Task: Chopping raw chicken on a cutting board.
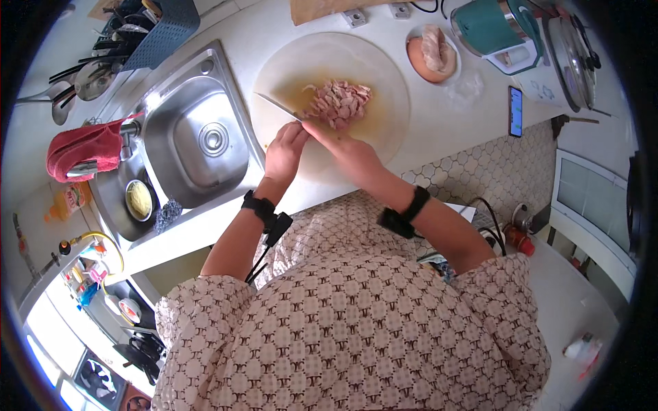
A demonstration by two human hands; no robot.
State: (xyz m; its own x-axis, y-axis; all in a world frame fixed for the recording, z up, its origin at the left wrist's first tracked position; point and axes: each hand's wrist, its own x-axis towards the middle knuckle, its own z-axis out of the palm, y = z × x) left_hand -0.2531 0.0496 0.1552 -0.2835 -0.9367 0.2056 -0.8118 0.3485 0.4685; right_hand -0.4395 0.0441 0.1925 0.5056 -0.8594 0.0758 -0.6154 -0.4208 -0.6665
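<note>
A knife (277,106) lies over a round, pale cutting board (329,51), its thin blade pointing to the upper left. My right hand (352,154) closes around its near end, where the handle is hidden. The bent fingers of my left hand (288,151) touch the knife beside my right fingertips; whether they grip it cannot be told. Just beyond my hands, a heap of chopped pink raw meat (342,103) rests on the wet, yellowish middle of the board. To the right of the board, a pale piece of raw meat (434,49) lies across a small bowl (426,64).
A steel sink (198,131) adjoins the board's left side. Beyond it are a red cloth (85,149) over the tap, a bowl of pale yellow shreds (139,200) and a utensil rack (164,41). At right are a phone (515,112), a green jug-like appliance (488,28) and a lidded pot (565,64).
</note>
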